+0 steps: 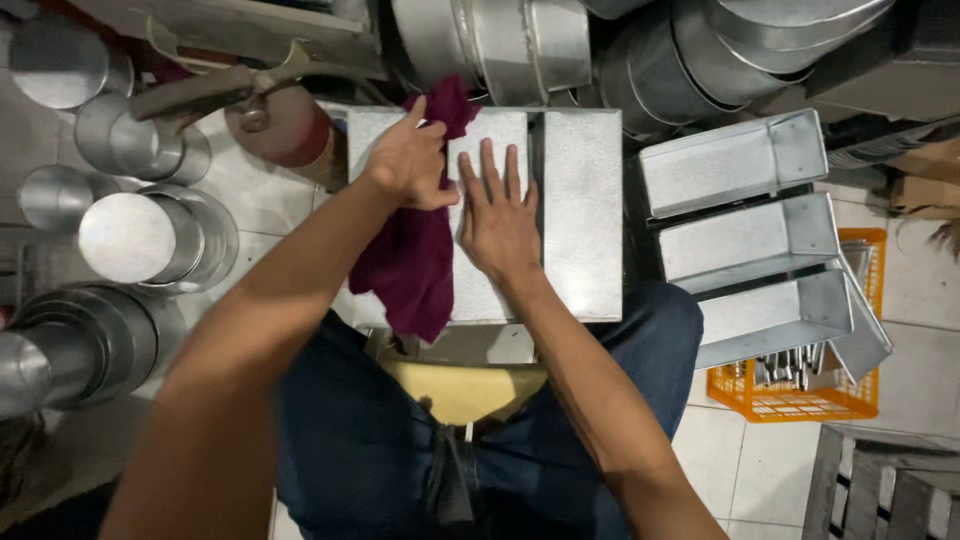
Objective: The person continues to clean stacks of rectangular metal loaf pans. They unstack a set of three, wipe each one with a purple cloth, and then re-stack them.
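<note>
The person sits low with a shiny grey metal box [585, 215], turned upside down, resting on their knees. It sits in the middle, right in front of them.

The left hand [408, 160] has its fingers closed around a dark red cloth [410, 265]. The cloth lies on the left part of the box and hangs down over the near edge. The right hand [500, 225] lies flat on the box top, just beside the cloth, with its fingers spread out and holding nothing.

What could go wrong? I think the box could slip off the knees, because only one flat hand keeps it still. Its edges look thin, so a finger could get cut if the cloth slides off the side. The hanging cloth could also catch on a corner.

Three open grey metal boxes [745, 240] of the same kind lean in a row to the right, near an orange plastic basket [800, 400] on the white tiled floor [930, 370]. Round silver tins [130, 235] stand stacked on the left, and more round silver pans [700, 50] pile up at the back. A dull red cylinder [285, 130] lies behind the box. I see no labels or signs on any of these things.
</note>
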